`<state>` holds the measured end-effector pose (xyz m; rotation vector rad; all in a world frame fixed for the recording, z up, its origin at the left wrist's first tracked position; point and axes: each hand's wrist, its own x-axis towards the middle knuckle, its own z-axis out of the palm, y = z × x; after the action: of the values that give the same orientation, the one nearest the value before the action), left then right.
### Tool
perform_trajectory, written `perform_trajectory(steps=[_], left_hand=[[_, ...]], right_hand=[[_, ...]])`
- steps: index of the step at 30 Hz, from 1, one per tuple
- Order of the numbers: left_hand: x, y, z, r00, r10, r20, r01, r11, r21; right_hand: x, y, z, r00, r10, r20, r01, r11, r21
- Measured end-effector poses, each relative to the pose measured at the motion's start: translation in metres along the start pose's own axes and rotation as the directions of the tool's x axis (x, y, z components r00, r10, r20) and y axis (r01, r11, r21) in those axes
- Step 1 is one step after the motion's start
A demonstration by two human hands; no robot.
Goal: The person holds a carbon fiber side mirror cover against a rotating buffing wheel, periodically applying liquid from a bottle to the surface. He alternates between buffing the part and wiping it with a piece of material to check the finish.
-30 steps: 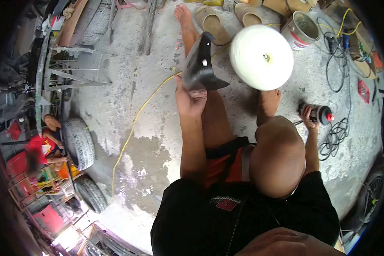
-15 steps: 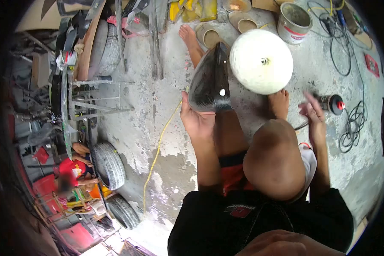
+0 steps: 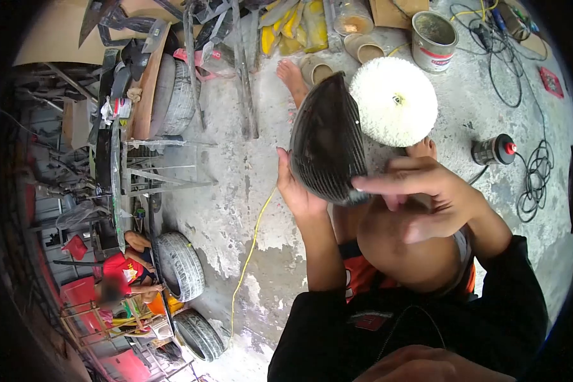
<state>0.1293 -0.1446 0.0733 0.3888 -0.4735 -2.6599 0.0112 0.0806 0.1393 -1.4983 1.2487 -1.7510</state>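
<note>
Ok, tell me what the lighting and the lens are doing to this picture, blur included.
Head view: wide-angle distortion, with dark curved edges; the right hand looks softly blurred; glare washes out the floor at lower left; light streaks the ribbed black part.

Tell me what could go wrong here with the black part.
The left hand has its grip low on one side of the black part, so it might tip. The white pad is close beside it and could catch its edge if spinning. The bottle might topple if the nearby cord snags.
</note>
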Motion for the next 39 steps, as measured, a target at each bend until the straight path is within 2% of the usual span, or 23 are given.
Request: perform_trajectory(steps=[1, 2, 4, 5, 8, 9, 11, 12, 14, 15, 18, 19, 20, 22, 26, 27, 29, 32, 33, 35, 36, 38, 39], left_hand=[[-0.001, 0.001, 0.001, 1.0, -0.003, -0.018, 0.003, 1.0, 0.007], [-0.001, 0.003, 0.0, 1.0, -0.003, -0.014, 0.003, 1.0, 0.012], [0.001, 0.006, -0.002, 1.0, -0.001, 0.006, 0.002, 0.998, -0.066], [0.001, 0.006, -0.002, 1.0, -0.005, 0.016, 0.006, 0.998, -0.064], [0.0, 0.003, 0.004, 0.996, -0.007, 0.089, 0.018, 0.993, -0.119], [0.0, 0.002, 0.006, 0.997, 0.0, 0.076, 0.006, 0.997, -0.072], [0.0, 0.0, 0.007, 0.998, -0.005, 0.059, 0.007, 1.0, -0.029], [0.001, 0.002, 0.002, 0.998, -0.004, 0.062, 0.006, 1.0, -0.03], [0.004, 0.007, -0.012, 0.995, 0.0, 0.099, -0.002, 1.0, 0.016], [0.004, 0.005, -0.004, 0.999, 0.03, 0.027, -0.03, 0.999, 0.023], [0.002, 0.005, 0.0, 0.998, 0.026, 0.061, -0.026, 1.0, -0.007], [0.0, 0.003, 0.003, 0.996, 0.034, 0.086, -0.033, 0.999, -0.012], [-0.001, 0.001, 0.006, 0.996, 0.028, 0.089, -0.028, 1.0, -0.011], [-0.001, -0.003, 0.016, 0.999, 0.045, -0.014, -0.044, 0.996, 0.078], [0.002, -0.002, 0.008, 1.0, 0.03, -0.004, -0.03, 0.998, 0.052], [0.002, 0.002, 0.001, 0.999, 0.037, -0.003, -0.036, 0.998, 0.048], [0.005, 0.011, -0.01, 0.999, 0.027, 0.021, -0.029, 0.994, 0.104], [0.007, 0.015, -0.003, 0.982, 0.107, 0.155, -0.111, 0.994, 0.017], [0.007, 0.017, -0.002, 0.981, 0.115, 0.158, -0.118, 0.993, 0.01], [0.006, 0.017, 0.0, 0.965, 0.242, 0.103, -0.25, 0.965, 0.073], [0.006, 0.014, 0.006, 0.965, 0.242, 0.102, -0.249, 0.966, 0.065], [0.003, 0.008, 0.019, 0.884, 0.465, 0.047, -0.452, 0.827, 0.335], [0.002, 0.005, 0.028, 0.86, 0.508, 0.053, -0.49, 0.791, 0.366]], right_hand=[[-0.001, 0.004, -0.003, 0.993, -0.101, 0.055, 0.093, 0.987, 0.128], [-0.001, 0.007, -0.004, 0.993, -0.106, 0.053, 0.099, 0.987, 0.127], [-0.002, 0.012, -0.005, 0.997, -0.076, -0.018, 0.077, 0.926, 0.37], [0.0, 0.011, -0.001, 0.998, -0.001, -0.064, 0.027, 0.919, 0.394], [0.013, 0.007, -0.002, 0.972, 0.146, -0.183, -0.101, 0.967, 0.234], [0.017, 0.007, -0.003, 0.972, 0.142, -0.186, -0.098, 0.969, 0.227], [0.023, 0.009, -0.004, 0.951, 0.256, -0.173, -0.222, 0.956, 0.191], [0.022, 0.01, -0.004, 0.952, 0.254, -0.173, -0.221, 0.957, 0.189], [0.016, 0.017, -0.006, 0.993, 0.083, 0.083, -0.1, 0.969, 0.227], [0.015, 0.022, -0.005, 0.993, 0.003, 0.121, -0.048, 0.927, 0.372], [0.018, 0.019, -0.014, 0.998, 0.054, 0.027, -0.06, 0.904, 0.423], [0.024, 0.012, -0.015, 0.974, 0.221, -0.053, -0.188, 0.914, 0.359], [0.027, 0.019, -0.012, 0.967, 0.221, -0.129, -0.165, 0.923, 0.348], [0.033, 0.023, -0.014, 0.961, 0.225, -0.16, -0.155, 0.918, 0.365], [0.028, 0.027, -0.017, 0.956, 0.254, -0.144, -0.187, 0.911, 0.367], [0.023, 0.029, -0.02, 0.984, 0.176, 0.012, -0.168, 0.914, 0.369], [0.016, 0.029, -0.032, 0.958, 0.044, 0.282, -0.165, 0.891, 0.423], [0.007, 0.026, -0.027, 0.991, -0.001, 0.132, -0.072, 0.837, 0.543], [0.008, 0.019, -0.029, 0.99, -0.001, 0.141, -0.076, 0.839, 0.539], [0.01, 0.003, -0.034, 0.994, 0.112, -0.017, -0.106, 0.973, 0.207], [0.01, 0.001, -0.032, 0.993, 0.116, -0.015, -0.111, 0.973, 0.202], [0.011, -0.003, -0.027, 0.981, 0.068, -0.183, -0.085, 0.992, -0.09], [0.011, -0.005, -0.026, 0.976, 0.072, -0.207, -0.107, 0.981, -0.162]])
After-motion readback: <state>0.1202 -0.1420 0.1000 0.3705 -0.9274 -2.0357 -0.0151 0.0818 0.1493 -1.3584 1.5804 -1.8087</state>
